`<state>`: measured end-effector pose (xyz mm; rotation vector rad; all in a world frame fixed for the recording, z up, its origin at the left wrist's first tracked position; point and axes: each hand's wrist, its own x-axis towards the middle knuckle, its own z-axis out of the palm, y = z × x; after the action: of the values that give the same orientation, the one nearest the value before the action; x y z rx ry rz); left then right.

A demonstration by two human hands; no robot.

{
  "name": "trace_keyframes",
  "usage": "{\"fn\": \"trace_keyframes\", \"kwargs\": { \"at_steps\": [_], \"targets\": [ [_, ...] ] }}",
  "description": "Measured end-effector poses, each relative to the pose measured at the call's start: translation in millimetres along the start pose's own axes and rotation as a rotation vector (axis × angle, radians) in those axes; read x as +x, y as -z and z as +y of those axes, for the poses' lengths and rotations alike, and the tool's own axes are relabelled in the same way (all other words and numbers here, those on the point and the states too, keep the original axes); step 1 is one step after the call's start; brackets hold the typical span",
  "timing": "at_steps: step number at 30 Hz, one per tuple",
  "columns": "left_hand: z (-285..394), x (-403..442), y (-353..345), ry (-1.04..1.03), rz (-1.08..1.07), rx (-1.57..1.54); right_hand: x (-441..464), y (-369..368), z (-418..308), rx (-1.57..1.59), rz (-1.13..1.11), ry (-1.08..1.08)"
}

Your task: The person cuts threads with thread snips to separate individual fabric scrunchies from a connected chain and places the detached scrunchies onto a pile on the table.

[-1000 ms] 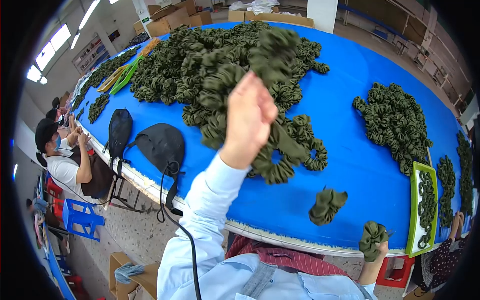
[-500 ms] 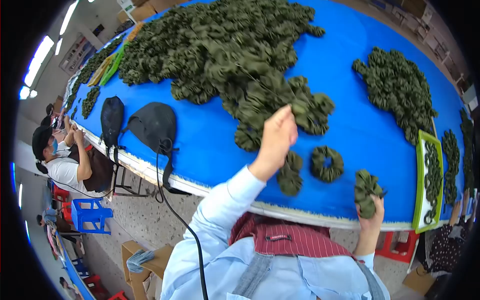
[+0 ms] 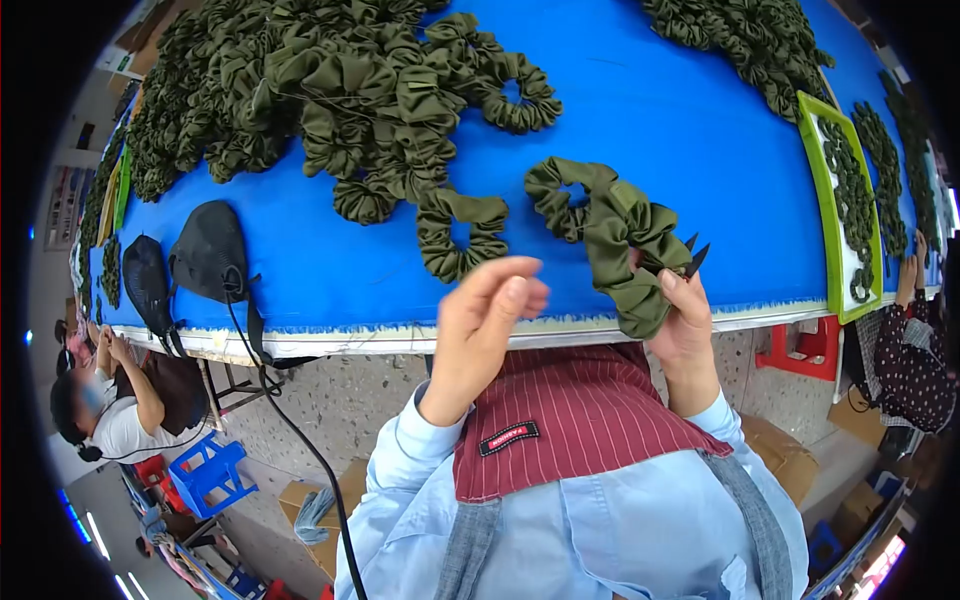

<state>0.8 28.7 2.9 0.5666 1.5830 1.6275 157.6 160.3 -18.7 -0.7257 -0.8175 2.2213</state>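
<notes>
An olive-green scrunchie [image 3: 632, 262] hangs in my right hand [image 3: 685, 315], with the thumb pressed on its lower right side. Two dark pointed blades of small scissors [image 3: 698, 256] stick out beside the same hand; their handles are hidden. To the left, my left hand [image 3: 492, 315] is held over the table edge, slightly blurred, with fingers curled in toward the thumb. What its fingers hold, if anything, does not show. One loose scrunchie [image 3: 460, 235] lies just beyond the left hand. Another scrunchie [image 3: 565, 195] lies partly behind the held one.
A large heap of scrunchies [image 3: 300, 85] covers the far left of the blue table [image 3: 620, 110]. A second pile [image 3: 750, 45] lies far right, near a green-rimmed tray [image 3: 832, 210]. Black bags [image 3: 208, 250] and a cable [image 3: 290, 420] are at left. Co-workers sit at both sides.
My left hand has come back from the heap toward the table edge. My right hand has moved left with its scrunchie, and the scissor blades now show. The view has shifted.
</notes>
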Motion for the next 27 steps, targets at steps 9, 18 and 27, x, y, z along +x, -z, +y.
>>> {"fn": "trace_keyframes", "kwargs": {
  "at_steps": [9, 18, 27],
  "targets": [
    [-17.5, 10.1, -17.4, 0.035, -0.049, -0.318, -5.3, -13.3, 12.1, -0.462, -0.043, -0.168],
    [-16.3, 9.7, -9.8, -0.085, 0.044, -0.251, 2.7, -23.3, 27.3, -0.533, -0.179, -0.225],
    [-19.7, 18.1, 1.7, -0.453, 0.207, 0.212, 7.0, -21.0, 12.7, -0.846, -0.083, -0.003]
  ]
}}
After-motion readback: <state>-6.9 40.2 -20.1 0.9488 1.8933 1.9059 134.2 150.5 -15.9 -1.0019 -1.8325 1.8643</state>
